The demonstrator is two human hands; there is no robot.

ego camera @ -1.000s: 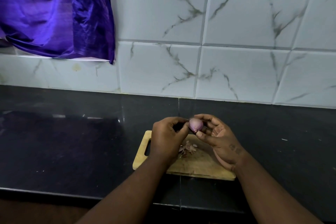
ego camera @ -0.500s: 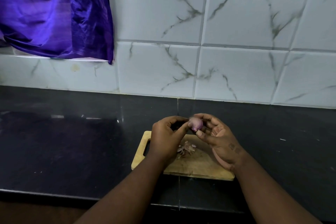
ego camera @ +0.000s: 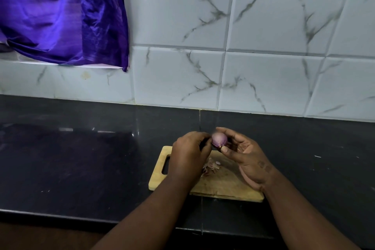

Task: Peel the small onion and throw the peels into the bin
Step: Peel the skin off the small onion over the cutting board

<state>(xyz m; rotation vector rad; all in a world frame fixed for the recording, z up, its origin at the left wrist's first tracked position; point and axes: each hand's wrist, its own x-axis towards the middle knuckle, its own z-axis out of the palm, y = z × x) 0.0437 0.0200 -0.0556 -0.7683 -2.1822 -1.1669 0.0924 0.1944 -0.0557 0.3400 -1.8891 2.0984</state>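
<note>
Small onion (ego camera: 219,140) pinched between left hand (ego camera: 189,153) and right hand (ego camera: 246,157) fingertips above cutting board (ego camera: 223,186); slick bulb may be dropped, peels (ego camera: 211,167) scattered onto counter (ego camera: 81,158).

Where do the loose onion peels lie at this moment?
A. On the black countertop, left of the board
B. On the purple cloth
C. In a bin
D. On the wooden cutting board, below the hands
D: the small pile of dry purple-brown onion peels lies on the light wooden cutting board, under the left hand and right hand, which hold the small purple onion between them; no bin is in view.
</note>
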